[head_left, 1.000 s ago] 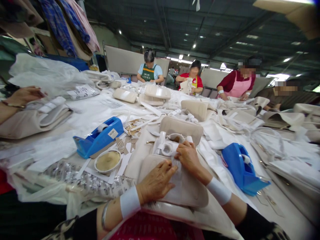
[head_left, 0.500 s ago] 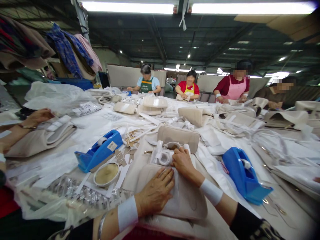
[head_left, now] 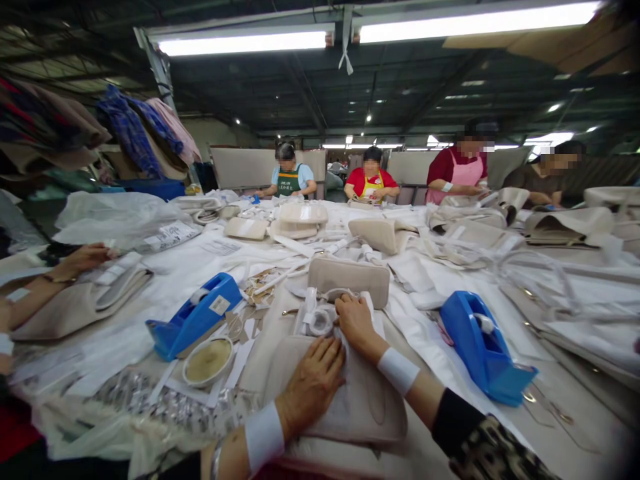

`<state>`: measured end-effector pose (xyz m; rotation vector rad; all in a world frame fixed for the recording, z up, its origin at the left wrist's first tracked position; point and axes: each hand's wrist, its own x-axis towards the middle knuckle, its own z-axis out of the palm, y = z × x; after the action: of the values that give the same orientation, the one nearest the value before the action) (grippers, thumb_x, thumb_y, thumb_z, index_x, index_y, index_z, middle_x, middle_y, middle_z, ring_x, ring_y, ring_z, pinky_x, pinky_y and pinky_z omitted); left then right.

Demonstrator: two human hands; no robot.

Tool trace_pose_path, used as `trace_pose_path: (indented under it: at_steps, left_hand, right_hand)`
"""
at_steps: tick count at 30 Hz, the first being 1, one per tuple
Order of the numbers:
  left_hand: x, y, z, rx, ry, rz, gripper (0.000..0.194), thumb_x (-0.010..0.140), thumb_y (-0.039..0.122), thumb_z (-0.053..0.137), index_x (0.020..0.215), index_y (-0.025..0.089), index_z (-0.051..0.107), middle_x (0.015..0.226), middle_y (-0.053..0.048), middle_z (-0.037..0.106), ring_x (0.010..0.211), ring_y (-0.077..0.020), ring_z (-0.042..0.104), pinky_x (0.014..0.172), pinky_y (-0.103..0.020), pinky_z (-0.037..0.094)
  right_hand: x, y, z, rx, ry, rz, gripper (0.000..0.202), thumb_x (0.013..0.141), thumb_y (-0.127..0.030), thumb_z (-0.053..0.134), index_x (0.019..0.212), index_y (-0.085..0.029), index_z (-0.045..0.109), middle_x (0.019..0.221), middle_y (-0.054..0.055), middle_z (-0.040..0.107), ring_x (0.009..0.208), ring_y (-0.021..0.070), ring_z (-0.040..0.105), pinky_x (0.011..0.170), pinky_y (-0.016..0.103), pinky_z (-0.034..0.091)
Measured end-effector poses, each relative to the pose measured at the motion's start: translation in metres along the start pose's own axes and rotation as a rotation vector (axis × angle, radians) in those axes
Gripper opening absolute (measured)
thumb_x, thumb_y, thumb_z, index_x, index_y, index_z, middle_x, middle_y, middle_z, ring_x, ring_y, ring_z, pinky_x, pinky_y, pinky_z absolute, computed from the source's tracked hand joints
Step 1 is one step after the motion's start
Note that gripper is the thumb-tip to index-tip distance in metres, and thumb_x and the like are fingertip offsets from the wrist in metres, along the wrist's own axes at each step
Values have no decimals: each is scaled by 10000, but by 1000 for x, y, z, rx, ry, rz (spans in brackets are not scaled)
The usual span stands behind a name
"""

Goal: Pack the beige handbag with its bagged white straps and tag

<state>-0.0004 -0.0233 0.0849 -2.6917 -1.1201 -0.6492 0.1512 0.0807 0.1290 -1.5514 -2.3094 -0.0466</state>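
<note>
A beige bag [head_left: 370,407] lies open in front of me, its flap panel [head_left: 349,280] beyond a wrapped white coil [head_left: 320,323]. My left hand [head_left: 315,380] rests flat on the bag's near part, fingers stretched out side by side. Just beyond it to the right, my right hand [head_left: 357,327] has its fingers bent down beside the coil at the bag's opening. What those fingertips touch, if anything, is hidden. White bands circle both wrists.
Blue tape dispensers stand left [head_left: 197,317] and right [head_left: 483,350]. A round tub [head_left: 208,361] sits by the left one. Another person's hand [head_left: 85,260] is at a folded beige bag [head_left: 75,300] on the left. Several people work across the table, among bags and plastic wrapping.
The view has shifted slightly. My hands stay at nearly the same places on the bag. Across the table, the person in the pink apron has raised their hands.
</note>
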Motion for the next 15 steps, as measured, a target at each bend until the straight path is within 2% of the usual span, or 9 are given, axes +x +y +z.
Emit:
trace_pose_path:
  at_steps: [3, 5, 7, 10, 15]
  left_hand:
    - [0, 0, -1, 1, -14, -9, 530, 937, 304, 555, 1423, 138, 422, 1430, -153, 491, 1344, -291, 440, 1133, -498, 370]
    - [0, 0, -2, 3, -19, -12, 531, 945, 303, 539, 1435, 145, 410, 1436, -145, 488, 1342, -291, 443, 1137, -497, 367]
    - [-1, 0, -2, 4, -25, -10, 525, 953, 301, 521, 1441, 147, 404, 1441, -138, 485, 1345, -294, 439, 1142, -498, 361]
    - [0, 1, -4, 11, -30, -14, 521, 957, 299, 513, 1444, 151, 402, 1448, -128, 481, 1348, -293, 435, 1143, -495, 363]
    - [-1, -1, -2, 105, 20, 12, 531, 936, 291, 538, 1439, 180, 414, 1433, -106, 504, 1318, -282, 472, 1099, -471, 427]
  right_hand:
    - [3, 7, -3, 76, 24, 41, 58, 872, -144, 612, 915, -155, 648, 968, 80, 679, 901, 217, 604, 799, 343, 335]
    - [0, 15, -13, 133, 35, 21, 97, 907, -143, 556, 934, -173, 645, 974, 52, 681, 914, 195, 602, 796, 324, 340]
    - [-7, 23, -26, 179, 38, -41, 138, 929, -148, 528, 975, -198, 647, 1034, 35, 675, 988, 190, 580, 843, 328, 339]
    - [-21, 32, -41, 217, 1, -187, 114, 908, -178, 591, 980, -233, 661, 1084, 11, 663, 1082, 189, 534, 933, 347, 315]
    - [-35, 29, -40, 156, -81, -376, 126, 814, -172, 667, 928, -227, 668, 1034, 5, 654, 1083, 198, 519, 997, 372, 299]
